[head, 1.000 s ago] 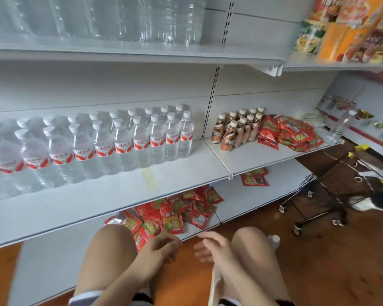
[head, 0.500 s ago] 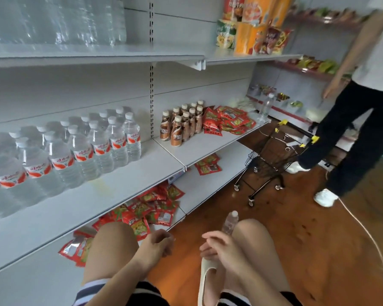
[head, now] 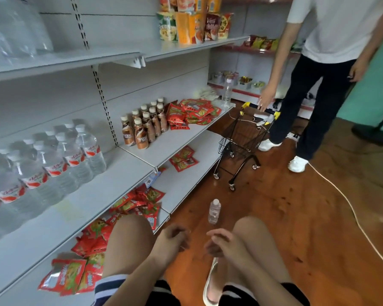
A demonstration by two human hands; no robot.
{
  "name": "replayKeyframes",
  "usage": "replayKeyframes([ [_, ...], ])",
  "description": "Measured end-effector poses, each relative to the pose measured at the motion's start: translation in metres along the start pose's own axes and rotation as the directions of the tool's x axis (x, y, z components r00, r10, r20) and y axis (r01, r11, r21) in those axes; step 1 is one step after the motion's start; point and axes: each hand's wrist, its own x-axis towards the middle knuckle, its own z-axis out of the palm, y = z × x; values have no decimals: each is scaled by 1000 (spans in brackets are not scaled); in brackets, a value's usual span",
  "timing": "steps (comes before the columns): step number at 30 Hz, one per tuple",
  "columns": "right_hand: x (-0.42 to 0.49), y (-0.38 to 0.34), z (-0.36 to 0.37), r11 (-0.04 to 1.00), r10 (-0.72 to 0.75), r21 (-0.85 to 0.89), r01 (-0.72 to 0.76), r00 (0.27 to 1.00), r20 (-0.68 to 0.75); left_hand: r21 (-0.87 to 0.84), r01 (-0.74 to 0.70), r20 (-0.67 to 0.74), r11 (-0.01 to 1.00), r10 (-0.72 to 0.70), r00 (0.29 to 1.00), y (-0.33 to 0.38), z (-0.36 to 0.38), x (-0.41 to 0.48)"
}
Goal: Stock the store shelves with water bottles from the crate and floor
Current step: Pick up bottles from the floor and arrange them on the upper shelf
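My left hand (head: 173, 241) and right hand (head: 224, 245) loosely curled, empty, I should grip the twelve-o'clock water bottle (head: 214, 212) round its middle.

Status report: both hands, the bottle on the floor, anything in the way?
Left hand and right hand empty, loosely curled. Water bottle upright on floor, untouched, just ahead of hands. Shopping cart farther off, not in the way.
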Motion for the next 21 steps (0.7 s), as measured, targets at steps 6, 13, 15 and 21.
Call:
replayKeyframes([
  [6,3,3,8,999,-9,51,11,999,-43,-139,37,46,990,-31,998,0,8,14],
  [13,15,-4,-11,999,-21,38,26,990,-142,-62,59,72,996,-55,996,-12,21,41],
  [15,29,-14,-22,1000,-23,0,23,989,-144,-56,57,65,997,-53,997,-3,19,58],
  [21,97,-40,-50,998,-46,-36,42,990,-133,-34,0,27,999,0,1000,33,19,129],
])
